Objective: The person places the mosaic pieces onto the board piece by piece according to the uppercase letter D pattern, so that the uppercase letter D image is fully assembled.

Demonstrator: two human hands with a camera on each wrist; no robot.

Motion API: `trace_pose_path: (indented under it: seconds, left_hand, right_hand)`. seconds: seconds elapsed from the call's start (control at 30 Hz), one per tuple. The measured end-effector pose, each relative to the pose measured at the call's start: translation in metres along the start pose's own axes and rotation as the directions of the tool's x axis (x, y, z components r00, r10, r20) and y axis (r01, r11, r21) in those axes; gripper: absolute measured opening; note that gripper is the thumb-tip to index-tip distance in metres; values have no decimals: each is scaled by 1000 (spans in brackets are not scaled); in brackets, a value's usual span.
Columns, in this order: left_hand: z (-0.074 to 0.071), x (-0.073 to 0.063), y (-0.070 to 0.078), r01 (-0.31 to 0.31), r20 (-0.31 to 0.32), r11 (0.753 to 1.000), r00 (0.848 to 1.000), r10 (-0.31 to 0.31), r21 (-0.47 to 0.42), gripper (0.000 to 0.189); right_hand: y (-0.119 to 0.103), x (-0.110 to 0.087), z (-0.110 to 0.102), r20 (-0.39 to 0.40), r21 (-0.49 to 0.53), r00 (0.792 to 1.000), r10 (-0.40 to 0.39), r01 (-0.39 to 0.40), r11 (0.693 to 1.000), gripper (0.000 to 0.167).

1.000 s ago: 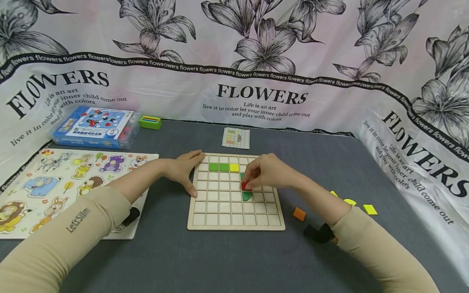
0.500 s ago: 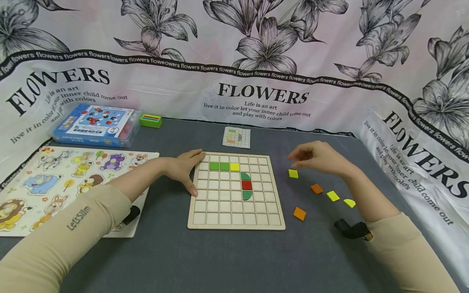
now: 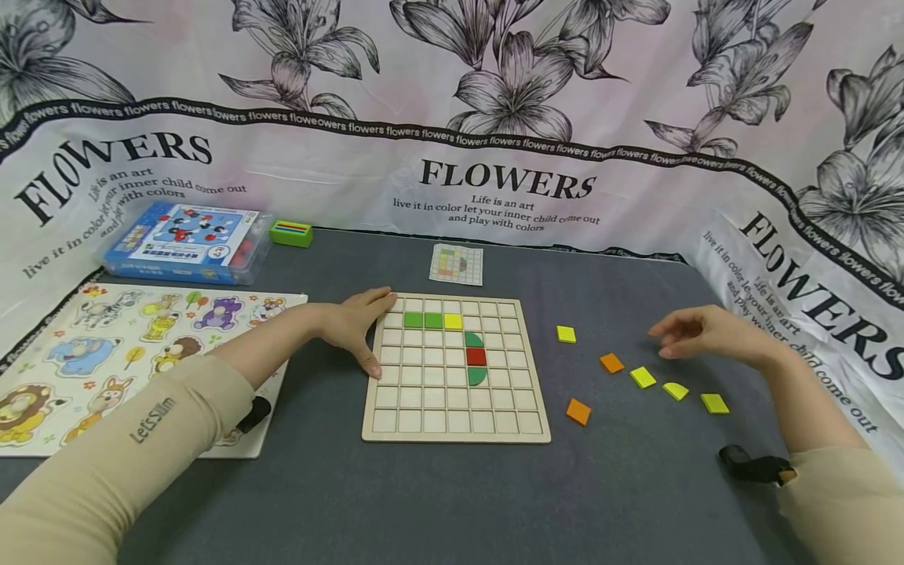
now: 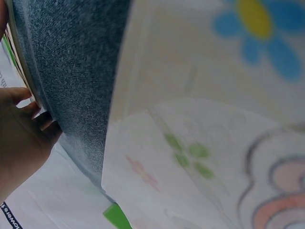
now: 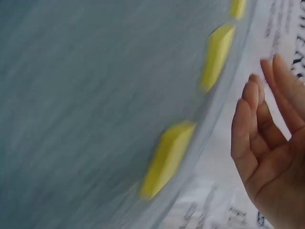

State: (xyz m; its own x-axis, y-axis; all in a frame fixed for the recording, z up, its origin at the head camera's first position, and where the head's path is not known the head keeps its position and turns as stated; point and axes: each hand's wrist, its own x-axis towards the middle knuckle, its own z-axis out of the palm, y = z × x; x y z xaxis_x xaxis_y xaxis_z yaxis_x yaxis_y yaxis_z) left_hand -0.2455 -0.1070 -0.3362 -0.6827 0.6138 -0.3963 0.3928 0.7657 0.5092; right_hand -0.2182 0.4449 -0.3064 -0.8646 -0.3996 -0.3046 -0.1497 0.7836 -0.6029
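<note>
My left hand [image 3: 353, 326] rests with spread fingers against the left edge of a wooden grid board [image 3: 395, 435]. On the board lie two green squares [image 3: 424, 320] and a yellow square [image 3: 453, 322] in a row. Further right, a red square [image 3: 476, 357] sits between two green quarter-round pieces [image 3: 477, 377]. My right hand [image 3: 706, 333] hovers over the table at the right, holding nothing, its fingers loosely bent. Below it lie a yellow rounded piece [image 3: 676, 391] and yellow squares [image 3: 643, 377]; the right wrist view shows the yellow pieces [image 5: 167, 160] beside the fingers.
Two orange squares [image 3: 578, 412] and another yellow square [image 3: 566, 334] lie right of the board. A pattern card [image 3: 456, 265] lies behind it. At left are an animal picture board [image 3: 148, 369], a blue plastic box [image 3: 184, 243] and a green block [image 3: 290, 233].
My right hand has let go of the red square on the board and moved right, past the loose pieces. The left hand stays at the board's edge.
</note>
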Motion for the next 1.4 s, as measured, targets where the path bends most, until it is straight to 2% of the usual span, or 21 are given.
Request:
trace_pose_path:
  seconds: [0.1,0.2,0.3,0.37,0.47,0.7,1.4]
  left_hand:
    - [0,-1,1,-4,0,1000,1000,4,4,127]
    - [0,-2,1,-8,-2,1000,1000,8,2,127]
    - [0,-4,1,-4,2,1000,1000,4,-1,127]
    - [0,-4,1,0,4,1000,1000,0,2,127]
    - [0,-4,1,1,3,1000,1000,-1,6,126]
    - [-1,-2,2,-6,0,1000,1000,6,11,127]
    - [0,-3,2,-4,3,1000,1000,4,-11,126]
  right_hand:
    - [13,-6,-2,127,67,991,-41,33,997,36]
    - [21,-8,-2,249,166,962,-110,70,984,34]
    - [27,-7,-3,329,249,932,-148,66,966,33]
    - [31,-6,-3,356,277,921,-160,60,959,33]
    - [35,-4,-2,366,286,912,-184,78,955,32]
    - [35,-2,2,341,244,904,-257,179,953,25]
    - [23,3,2,360,159,910,-204,156,975,17]
